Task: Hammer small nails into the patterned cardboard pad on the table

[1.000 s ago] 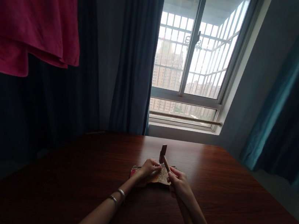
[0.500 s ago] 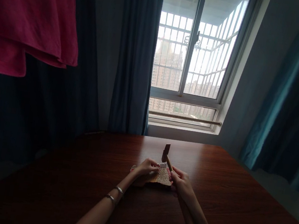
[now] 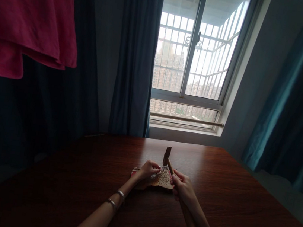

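Note:
My right hand (image 3: pixel 183 186) is wrapped round the wooden handle of a hammer (image 3: pixel 167 156). The hammer's dark head is raised just above the far edge of a pale board (image 3: pixel 164 182), and its handle runs back under my forearm. Small dark holes or dots cover the board. Several thin nails (image 3: pixel 164 169) stand upright in a row near its far edge. With fingertips pinched, my left hand (image 3: pixel 150 169) holds what looks like a nail at the left end of that row. The nail itself is mostly hidden by the fingers. Two bracelets circle my left wrist.
The board lies on a wide reddish-brown table (image 3: pixel 94 195). Beyond the table's far edge is a barred window (image 3: pixel 193 59) between blue curtains (image 3: pixel 136 59). A pink cloth (image 3: pixel 32 18) hangs at the upper left.
The hammer head has dipped very slightly, with my right hand staying in about the same place. My left hand keeps its pinch at the row of nails. The whole view has shifted a little.

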Demonstrator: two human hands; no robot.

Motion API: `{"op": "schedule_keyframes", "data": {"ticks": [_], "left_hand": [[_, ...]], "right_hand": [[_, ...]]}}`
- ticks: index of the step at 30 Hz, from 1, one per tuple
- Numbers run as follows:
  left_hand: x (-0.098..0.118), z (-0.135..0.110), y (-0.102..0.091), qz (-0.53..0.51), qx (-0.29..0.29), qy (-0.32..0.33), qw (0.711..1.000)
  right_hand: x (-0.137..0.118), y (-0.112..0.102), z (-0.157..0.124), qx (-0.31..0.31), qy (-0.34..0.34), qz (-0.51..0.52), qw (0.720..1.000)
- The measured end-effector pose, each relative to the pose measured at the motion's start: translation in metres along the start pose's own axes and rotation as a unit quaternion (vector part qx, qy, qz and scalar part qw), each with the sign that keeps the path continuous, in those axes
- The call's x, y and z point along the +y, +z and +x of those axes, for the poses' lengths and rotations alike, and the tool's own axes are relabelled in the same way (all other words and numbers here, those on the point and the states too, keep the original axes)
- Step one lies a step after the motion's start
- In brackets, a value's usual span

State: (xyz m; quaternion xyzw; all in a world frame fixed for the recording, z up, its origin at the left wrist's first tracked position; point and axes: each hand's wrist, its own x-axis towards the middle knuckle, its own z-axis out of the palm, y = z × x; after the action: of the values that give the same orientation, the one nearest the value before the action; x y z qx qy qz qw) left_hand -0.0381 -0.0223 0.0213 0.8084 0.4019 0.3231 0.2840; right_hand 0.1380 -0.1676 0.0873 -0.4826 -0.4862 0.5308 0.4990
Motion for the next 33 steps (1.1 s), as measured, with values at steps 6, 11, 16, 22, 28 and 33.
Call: {"op": "schedule_keyframes", "data": {"ticks": [6,11,16,22,28,33], "left_hand": [[-0.002,0.001,0.004,0.01,-0.009,0.003,1.0],[-0.004,0.0,0.005,0.034,0.011,0.021,0.999],[-0.002,-0.001,0.004,0.027,0.011,0.033,0.999],[0.001,-0.001,0.002,0.001,-0.004,0.018,1.0],[0.002,0.001,0.003,-0.019,-0.01,0.004,1.0],[0.003,-0.001,0.002,-0.015,-0.018,0.007,1.0]], "right_hand": [[0.002,-0.001,0.001,0.005,0.0,-0.013,1.0],[0.003,-0.001,0.002,0.006,-0.007,-0.032,0.999],[0.006,0.002,0.003,0.006,-0.017,-0.056,0.998],[0.002,0.006,0.001,-0.005,-0.019,-0.041,0.999],[-0.005,0.013,-0.005,-0.014,-0.015,-0.05,0.999],[-0.004,0.015,-0.007,-0.006,-0.026,-0.054,0.998]]}}
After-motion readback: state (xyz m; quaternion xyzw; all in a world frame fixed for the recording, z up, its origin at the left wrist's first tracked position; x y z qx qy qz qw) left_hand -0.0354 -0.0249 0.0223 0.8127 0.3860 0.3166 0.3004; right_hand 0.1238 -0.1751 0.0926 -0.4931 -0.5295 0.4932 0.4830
